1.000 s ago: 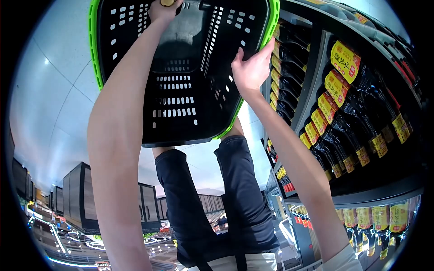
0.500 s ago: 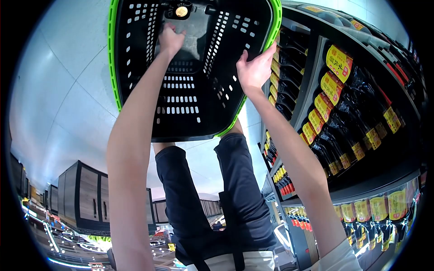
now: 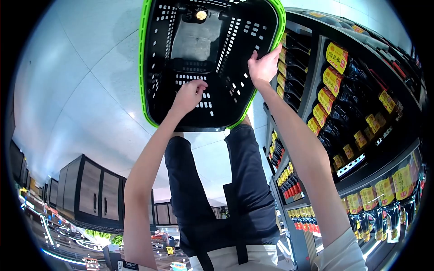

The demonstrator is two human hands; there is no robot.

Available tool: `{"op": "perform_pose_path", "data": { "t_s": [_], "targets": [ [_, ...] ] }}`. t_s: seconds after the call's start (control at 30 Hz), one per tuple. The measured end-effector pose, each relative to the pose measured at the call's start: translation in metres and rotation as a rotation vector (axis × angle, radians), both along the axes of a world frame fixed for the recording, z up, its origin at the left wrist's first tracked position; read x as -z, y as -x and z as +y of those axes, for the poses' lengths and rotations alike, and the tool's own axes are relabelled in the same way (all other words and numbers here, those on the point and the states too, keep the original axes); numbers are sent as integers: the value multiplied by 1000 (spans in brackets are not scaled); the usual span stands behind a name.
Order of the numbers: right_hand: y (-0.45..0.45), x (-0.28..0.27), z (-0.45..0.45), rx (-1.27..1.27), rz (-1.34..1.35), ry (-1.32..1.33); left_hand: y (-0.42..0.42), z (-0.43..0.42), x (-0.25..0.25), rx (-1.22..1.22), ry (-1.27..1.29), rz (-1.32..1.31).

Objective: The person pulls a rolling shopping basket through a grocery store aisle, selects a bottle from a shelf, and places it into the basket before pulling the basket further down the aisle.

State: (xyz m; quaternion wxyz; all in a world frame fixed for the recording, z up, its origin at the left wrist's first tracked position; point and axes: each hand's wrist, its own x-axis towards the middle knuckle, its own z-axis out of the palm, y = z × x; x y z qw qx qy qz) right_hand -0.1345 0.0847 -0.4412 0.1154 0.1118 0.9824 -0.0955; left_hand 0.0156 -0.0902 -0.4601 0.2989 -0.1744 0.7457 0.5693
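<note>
A black shopping basket [image 3: 226, 110] with a bright green rim is held out in front of me, its inside facing me. My right hand [image 3: 265, 67] grips its right rim, thumb on the inner side and fingers around the edge. Over the lower inside wall, my left hand [image 3: 191, 94] has its fingers loosely curled, with nothing visible in them. At the far end of the basket lies a dark object with a round gold top [image 3: 201, 16], probably a bottle seen end-on; most of it blends into the black plastic.
Shelves on my right hold rows of dark bottles with yellow labels [image 3: 332, 80], close to my right arm. More yellow-labelled bottles [image 3: 384, 192] stand on another shelf. A grey-and-black cabinet [image 3: 92, 189] is at the left. Pale floor tiles [image 3: 86, 77] lie beside the basket.
My left hand has pulled back from the far end of the basket toward me. The basket, with my right hand still on its rim, has shifted right in view.
</note>
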Motion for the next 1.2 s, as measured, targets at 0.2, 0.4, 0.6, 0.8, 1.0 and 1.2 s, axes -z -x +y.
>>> {"op": "perform_pose_path", "data": {
  "t_s": [0.2, 0.4, 0.6, 0.8, 1.0, 1.2],
  "targets": [
    [-3, -5, 2, 2, -18, 49, 38, -34, -100, -260, 372, 501],
    [10, -1, 18, 159, -330, 106, 49, -80, -106, -514, 737, 478],
    [8, -16, 23, 101, -410, 101, 37, -87, -71, -474, 593, 166],
    [-8, -20, 31, 1, -336, 5, 36, -98, -58, -674, 412, 125],
    [-18, -43, 34, 146, -390, 252, 39, -122, -56, -813, -33, -63],
    [-31, -58, 44, 550, -370, 765, 32, -127, -35, -510, 202, -54]
  ]
}}
